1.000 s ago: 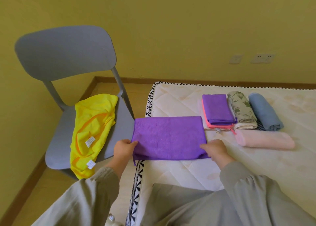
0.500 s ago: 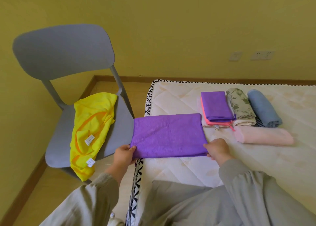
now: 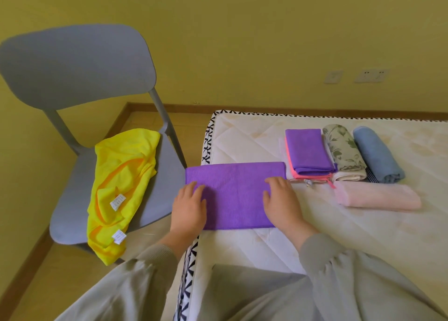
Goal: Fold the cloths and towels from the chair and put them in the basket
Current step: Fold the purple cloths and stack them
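Purple cloth (image 3: 235, 194) lies folded flat at the mattress (image 3: 363, 235) corner, pressed under both hands.

Left hand (image 3: 189, 209) rests palm down on its left end and right hand (image 3: 281, 201) on its right end, both with fingers straight and slack, grasping nothing. The left edge of the fold reaches just past the mattress's patterned border, toward the chair (image 3: 77, 66). A yellow cloth (image 3: 123, 182) lies crumpled on the chair seat and hangs over its front edge, two white tags showing. Just right of the hands sits a folded pile (image 3: 308, 151), purple on top of pink-edged, then a floral roll (image 3: 341, 148) and a blue roll (image 3: 375, 153) side by side, with a pink roll (image 3: 378, 197) lying crosswise in front of them.
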